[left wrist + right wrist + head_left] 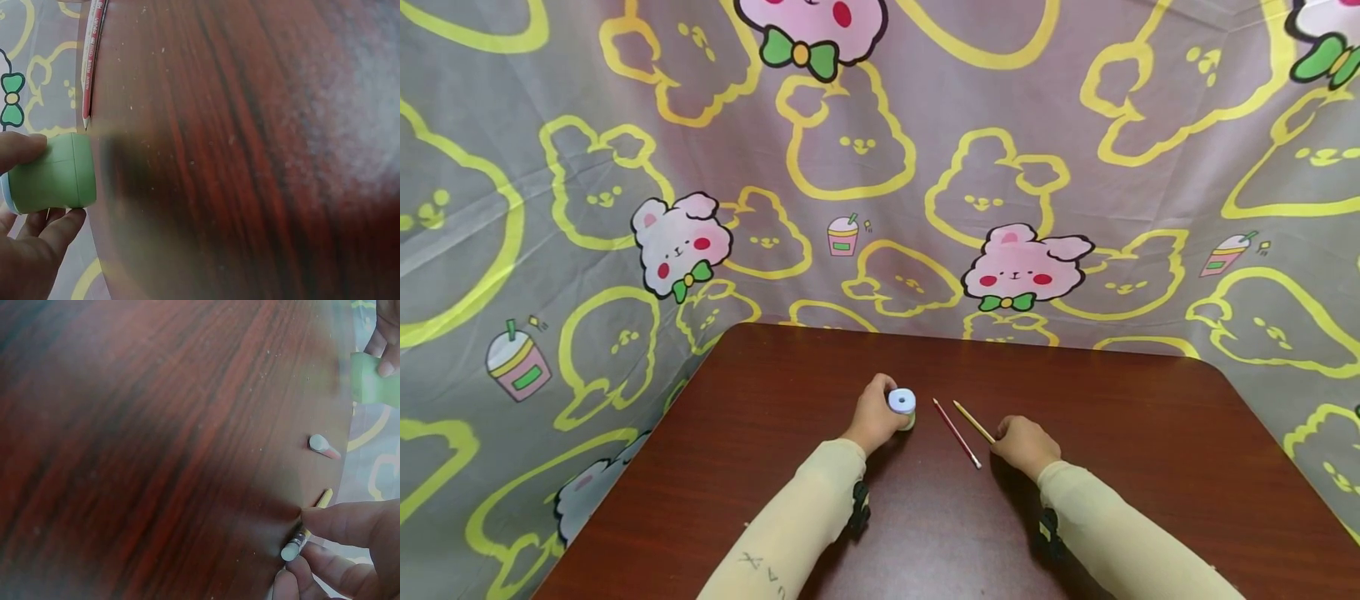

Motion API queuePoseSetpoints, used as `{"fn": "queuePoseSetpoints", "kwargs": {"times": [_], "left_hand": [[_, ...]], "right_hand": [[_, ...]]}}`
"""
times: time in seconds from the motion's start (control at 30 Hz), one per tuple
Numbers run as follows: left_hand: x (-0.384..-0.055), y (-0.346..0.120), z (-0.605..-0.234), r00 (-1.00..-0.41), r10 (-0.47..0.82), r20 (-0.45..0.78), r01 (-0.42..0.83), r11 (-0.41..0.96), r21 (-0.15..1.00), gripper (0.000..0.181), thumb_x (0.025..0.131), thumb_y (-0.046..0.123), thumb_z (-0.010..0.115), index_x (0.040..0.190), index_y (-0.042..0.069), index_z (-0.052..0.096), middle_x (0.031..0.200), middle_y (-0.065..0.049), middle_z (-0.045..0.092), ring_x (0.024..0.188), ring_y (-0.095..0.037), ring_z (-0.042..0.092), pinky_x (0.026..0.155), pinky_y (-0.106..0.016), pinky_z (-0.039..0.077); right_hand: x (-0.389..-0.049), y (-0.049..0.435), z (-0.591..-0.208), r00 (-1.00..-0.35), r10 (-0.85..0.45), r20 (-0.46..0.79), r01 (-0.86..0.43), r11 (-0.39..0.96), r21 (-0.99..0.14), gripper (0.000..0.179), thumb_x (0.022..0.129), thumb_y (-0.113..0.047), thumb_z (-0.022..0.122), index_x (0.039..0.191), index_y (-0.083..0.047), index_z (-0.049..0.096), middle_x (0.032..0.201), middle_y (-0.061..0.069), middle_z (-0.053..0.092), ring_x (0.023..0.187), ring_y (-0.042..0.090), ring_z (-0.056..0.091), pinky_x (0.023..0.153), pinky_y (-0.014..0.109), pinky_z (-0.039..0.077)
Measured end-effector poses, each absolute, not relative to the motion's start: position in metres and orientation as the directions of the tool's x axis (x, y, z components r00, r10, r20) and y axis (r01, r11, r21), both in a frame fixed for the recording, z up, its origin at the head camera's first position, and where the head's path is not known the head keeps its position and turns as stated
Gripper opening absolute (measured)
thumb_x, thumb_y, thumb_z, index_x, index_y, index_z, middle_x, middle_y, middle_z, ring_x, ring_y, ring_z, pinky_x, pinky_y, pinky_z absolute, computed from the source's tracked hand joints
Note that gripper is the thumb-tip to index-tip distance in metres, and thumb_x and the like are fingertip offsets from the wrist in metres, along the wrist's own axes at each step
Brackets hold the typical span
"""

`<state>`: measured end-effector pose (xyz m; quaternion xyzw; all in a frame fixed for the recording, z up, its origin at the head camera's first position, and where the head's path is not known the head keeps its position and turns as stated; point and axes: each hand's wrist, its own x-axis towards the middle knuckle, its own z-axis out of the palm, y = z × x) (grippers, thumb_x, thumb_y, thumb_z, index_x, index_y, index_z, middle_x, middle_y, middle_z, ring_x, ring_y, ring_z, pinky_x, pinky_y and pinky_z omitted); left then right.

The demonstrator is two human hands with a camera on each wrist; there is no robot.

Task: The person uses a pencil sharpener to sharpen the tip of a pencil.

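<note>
My left hand (872, 421) grips a pencil sharpener (902, 401) with a green body and a pale blue top that has a dark hole in its middle. In the left wrist view, thumb and fingers hold the green body (55, 175) from opposite sides. To the right, my right hand (1028, 447) pinches a yellow pencil (974, 422) near its eraser end, its tip pointing away toward the far left. The white eraser (290, 552) shows beside the thumb in the right wrist view. Between the hands a red pencil (957, 432) lies on the table, white eraser end nearer me.
The dark reddish-brown wooden table (760, 383) has rounded far corners. Behind it and along its sides hangs a grey-pink cloth (895, 217) printed with yellow outlines and cartoon rabbits. A dark band (861, 504) sits at the left wrist, another (1051, 533) at the right.
</note>
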<state>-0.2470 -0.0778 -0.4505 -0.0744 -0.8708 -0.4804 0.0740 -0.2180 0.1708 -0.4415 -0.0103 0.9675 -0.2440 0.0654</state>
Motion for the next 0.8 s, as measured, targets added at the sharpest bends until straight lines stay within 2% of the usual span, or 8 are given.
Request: {"fn": "queuePoseSetpoints", "kwargs": {"times": [0.37, 0.8], "left_hand": [[-0.252, -0.076, -0.458, -0.979, 0.069, 0.192, 0.199, 0.532, 0.823, 0.048, 0.06, -0.008, 0.08, 0.095, 0.002, 0.049, 0.091, -0.011, 0.055, 0.087, -0.025, 0.053, 0.081, -0.04, 0.047], [-0.253, -0.073, -0.463, -0.98, 0.091, 0.174, 0.196, 0.505, 0.84, 0.049, 0.062, -0.007, 0.08, 0.097, 0.002, 0.048, 0.094, -0.012, 0.055, 0.089, -0.026, 0.053, 0.081, -0.041, 0.047]], "right_hand": [[-0.22, 0.171, -0.443, -0.991, -0.048, -0.128, 0.018, 0.881, -0.473, 0.019, 0.079, -0.017, 0.072, 0.092, -0.003, 0.068, 0.081, 0.004, 0.066, 0.07, 0.019, 0.059, 0.06, 0.041, 0.047], [-0.219, 0.172, -0.446, -0.992, -0.034, -0.125, 0.029, 0.881, -0.472, 0.019, 0.079, -0.019, 0.073, 0.091, -0.005, 0.068, 0.08, 0.003, 0.066, 0.07, 0.019, 0.059, 0.06, 0.041, 0.046]]}}
